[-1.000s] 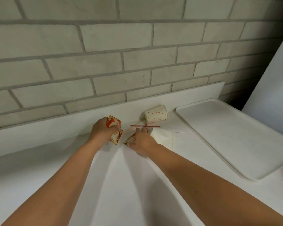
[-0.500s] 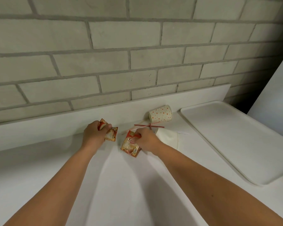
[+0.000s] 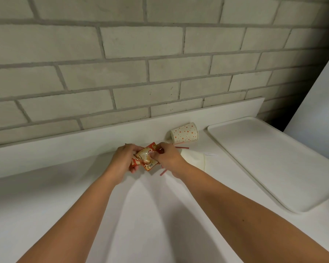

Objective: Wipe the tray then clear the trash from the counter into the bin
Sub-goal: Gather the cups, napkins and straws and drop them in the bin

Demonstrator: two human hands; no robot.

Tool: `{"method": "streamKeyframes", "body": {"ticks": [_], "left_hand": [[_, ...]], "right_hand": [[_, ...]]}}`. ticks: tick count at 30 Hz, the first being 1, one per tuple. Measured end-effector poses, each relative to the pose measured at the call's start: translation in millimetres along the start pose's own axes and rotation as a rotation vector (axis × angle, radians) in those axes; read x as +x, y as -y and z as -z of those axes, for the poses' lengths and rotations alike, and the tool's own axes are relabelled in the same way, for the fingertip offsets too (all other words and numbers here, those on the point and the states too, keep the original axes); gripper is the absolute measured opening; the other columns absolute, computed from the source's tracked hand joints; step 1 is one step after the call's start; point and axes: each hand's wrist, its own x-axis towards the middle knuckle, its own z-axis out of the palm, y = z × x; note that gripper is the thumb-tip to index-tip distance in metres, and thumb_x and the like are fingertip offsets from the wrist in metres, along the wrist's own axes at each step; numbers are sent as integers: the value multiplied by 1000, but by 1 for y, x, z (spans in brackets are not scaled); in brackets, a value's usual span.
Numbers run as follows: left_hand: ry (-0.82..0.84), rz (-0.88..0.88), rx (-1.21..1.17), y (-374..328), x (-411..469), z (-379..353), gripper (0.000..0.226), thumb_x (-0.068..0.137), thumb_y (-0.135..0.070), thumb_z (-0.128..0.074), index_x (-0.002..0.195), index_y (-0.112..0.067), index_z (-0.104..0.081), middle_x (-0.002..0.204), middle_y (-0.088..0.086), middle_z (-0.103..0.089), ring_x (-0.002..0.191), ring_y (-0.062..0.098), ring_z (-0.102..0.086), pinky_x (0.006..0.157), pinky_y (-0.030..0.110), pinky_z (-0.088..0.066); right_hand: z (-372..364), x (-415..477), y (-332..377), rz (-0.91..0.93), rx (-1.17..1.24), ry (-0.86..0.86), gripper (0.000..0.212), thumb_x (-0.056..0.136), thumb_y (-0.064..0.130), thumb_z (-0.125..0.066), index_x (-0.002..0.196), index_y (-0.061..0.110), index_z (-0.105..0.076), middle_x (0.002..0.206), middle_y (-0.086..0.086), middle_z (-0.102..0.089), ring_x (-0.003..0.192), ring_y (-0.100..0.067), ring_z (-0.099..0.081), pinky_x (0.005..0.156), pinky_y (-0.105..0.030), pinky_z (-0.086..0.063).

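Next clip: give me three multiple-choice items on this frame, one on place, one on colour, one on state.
1. The cup lies: A on the counter beside the tray; B in the bin; C in a hand.
2. Its dots are: A blue; B green; C orange.
3. The sachets are: A lying loose; B gripped by left hand and right hand; C inside the cup.
Key: A, it rests left of the tray; C, orange on white; B, fingers curl round them.
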Motion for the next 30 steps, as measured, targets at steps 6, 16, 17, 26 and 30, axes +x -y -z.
{"method": "streamKeyframes", "body": {"ticks": [6, 16, 17, 26, 30], "left_hand": [[17, -79, 130, 12, -3, 8, 8, 88, -10, -62, 86, -2, -61, 60, 11, -57, 30, 4, -43, 33, 17, -36], [-97, -115, 57, 18, 5, 23, 11, 88, -8, -61, 77, -6, -63, 57, 12, -56, 33, 8, -43, 36, 19, -36], [-103, -119, 47, 18, 5, 23, 12, 88, -8, -61, 76, -7, -63, 56, 12, -56, 33, 8, -44, 36, 19, -36], [-124, -130, -4, 17, 6, 25, 8, 87, -9, -62, 81, -5, -64, 63, 12, -59, 34, 5, -45, 36, 18, -37], [-153, -147, -13, 14, 6, 27, 9, 88, -9, -61, 79, -8, -62, 62, 11, -59, 33, 4, -46, 35, 17, -38]], "right_hand": [[1, 0, 3, 47, -446, 64, 29, 98, 16, -44, 122, 1, -53, 116, -15, -51, 88, -24, -56, 55, -26, -45], [-2, -20, -10, 52, -1232, 200, 44, 91, 7, -55, 133, 1, -44, 136, -19, -38, 128, -30, -36, 101, -32, -38], [-2, -19, -9, 61, -1173, 206, 44, 89, 4, -56, 132, 1, -46, 136, -18, -38, 126, -29, -39, 100, -33, -40], [17, 4, -17, 317, -1283, 186, 26, 88, -1, -52, 113, 5, -59, 100, -8, -53, 101, -25, -57, 86, -31, -46], [7, -5, -13, 476, -1298, 215, 28, 91, -4, -44, 114, 2, -58, 114, -14, -57, 105, -28, -55, 76, -30, -40]]}}
